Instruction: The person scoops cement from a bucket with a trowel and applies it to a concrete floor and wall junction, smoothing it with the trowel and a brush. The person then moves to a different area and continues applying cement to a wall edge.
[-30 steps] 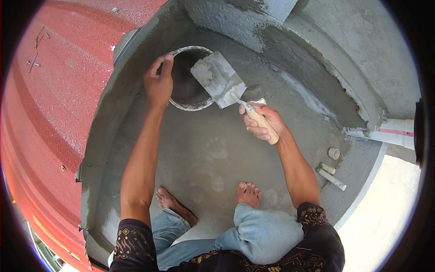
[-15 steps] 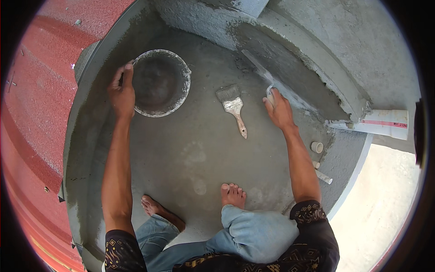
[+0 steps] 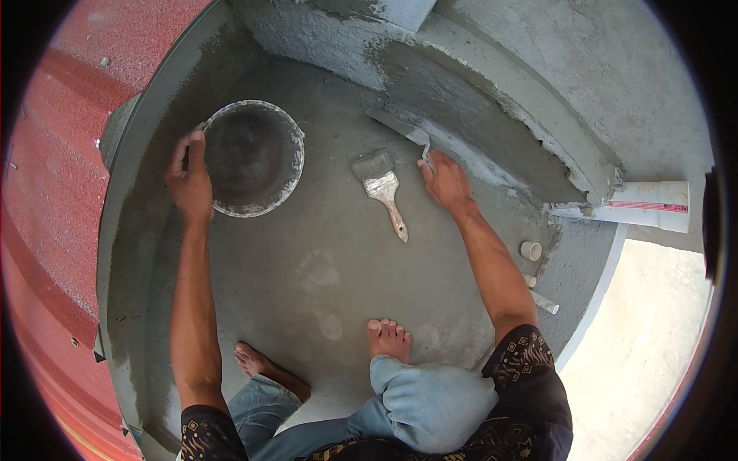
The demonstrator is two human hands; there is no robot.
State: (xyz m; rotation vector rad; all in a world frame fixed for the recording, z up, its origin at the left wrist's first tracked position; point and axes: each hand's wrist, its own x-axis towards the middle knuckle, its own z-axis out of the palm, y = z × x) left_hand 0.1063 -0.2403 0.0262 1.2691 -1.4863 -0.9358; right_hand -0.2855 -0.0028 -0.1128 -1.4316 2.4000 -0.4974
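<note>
My left hand [image 3: 189, 175] grips the left rim of a round bucket [image 3: 255, 157], thumb on the near side and fingers curled around the edge. Dark grey contents show inside the bucket, and dried mortar crusts its rim. In my right hand [image 3: 447, 183] is a trowel [image 3: 400, 129]; the fingers close round its handle, which they mostly hide. Its flat blade points up and left, low over the floor beside the patched wall strip [image 3: 461, 107]. Between both hands a wide paintbrush [image 3: 382, 192] lies on the floor, its grey bristles pointing away from me.
At the right a white pipe [image 3: 646, 206] juts out through the low wall. Short pipe pieces [image 3: 530, 250] lie on the floor near my right forearm. A curved kerb and a red roof surface [image 3: 58, 177] border the left side. My bare feet [image 3: 390, 338] stand on the grey floor [image 3: 307, 269].
My right hand has drawn the trowel left, away from the wall strip and nearer the paintbrush. My left hand keeps its grip on the bucket. The whole view has shifted slightly.
</note>
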